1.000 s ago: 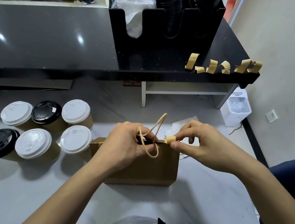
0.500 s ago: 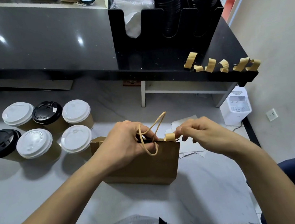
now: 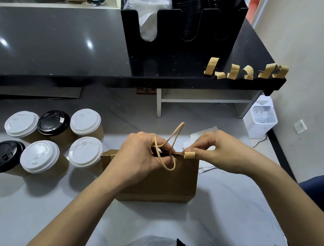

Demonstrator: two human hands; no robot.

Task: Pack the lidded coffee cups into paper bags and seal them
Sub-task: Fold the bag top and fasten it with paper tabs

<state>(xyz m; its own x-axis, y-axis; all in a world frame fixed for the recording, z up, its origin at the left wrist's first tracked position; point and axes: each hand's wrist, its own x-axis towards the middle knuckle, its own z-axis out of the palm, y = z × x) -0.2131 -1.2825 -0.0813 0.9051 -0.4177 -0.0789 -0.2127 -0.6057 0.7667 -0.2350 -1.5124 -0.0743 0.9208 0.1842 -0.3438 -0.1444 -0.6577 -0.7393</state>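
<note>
- Nearest: dark strap and pale fabric at the bottom edge, on the person's lap or body, not part of the job.
- Kraft paper bag [image 3: 157,184] stands upright on the white table [image 3: 34,213], right in front of the person. Mouth is pressed flat; what's inside is hidden.
- Left hand [image 3: 135,160] is curled over the bag's top edge, clamping the mouth together next to the twine handles [image 3: 170,146], which loop up and over the fingers.
- Right hand [image 3: 221,152] pinches the tape strip [image 3: 189,154] at the right end of the top edge.
- Change: a second ago the strip was held curled just beside the edge; now it's folded over the rim and looks pressed down on the near face. Right hand has dropped and flattened against it.
- My read: the right end is getting its seal; it probably wants a firm rub before letting go. Rest of the mouth still depends on the left hand.
- Six lidded coffee cups [image 3: 41,144] sit clustered on the table left of the bag, four white lids and two black, unpacked.
- Further back: spare tape strips [image 3: 247,71] hang off the black counter edge [image 3: 192,81]; organiser [image 3: 166,45] with stacked black lids on top.
</note>
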